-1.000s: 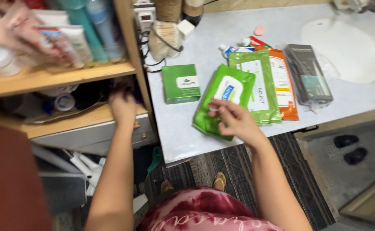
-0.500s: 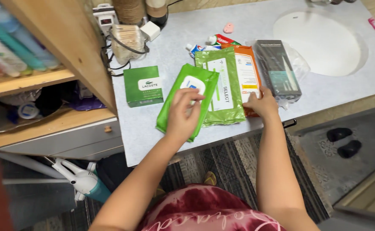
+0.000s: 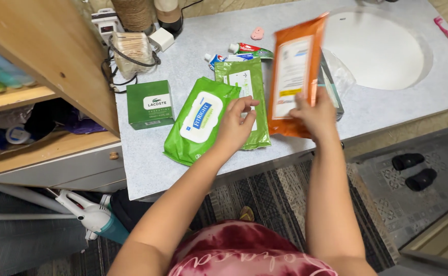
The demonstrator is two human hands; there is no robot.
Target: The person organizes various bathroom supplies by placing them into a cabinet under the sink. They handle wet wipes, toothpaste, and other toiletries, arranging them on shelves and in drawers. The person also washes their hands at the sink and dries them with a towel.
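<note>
From the head camera, the right hand [image 3: 316, 115] grips an orange wipes pack [image 3: 293, 76] by its lower edge, fingers closed around it, and holds it tilted up off the desk [image 3: 147, 158], above the dark box [image 3: 331, 87] that lies beside the sink [image 3: 382, 48]. The left hand [image 3: 234, 128] rests with loosely spread fingers on two green packs, touching both: the bright green wipes pack [image 3: 196, 122] with a white label and the duller green pack [image 3: 247, 84] that lies partly under it. It grasps neither. A small green box [image 3: 150, 105] sits just left of these packs. Two toothpaste tubes [image 3: 239, 51] lie behind them, near a jar of cotton swabs [image 3: 132, 48]. A wooden shelf [image 3: 50, 56] stands at the left.
</note>
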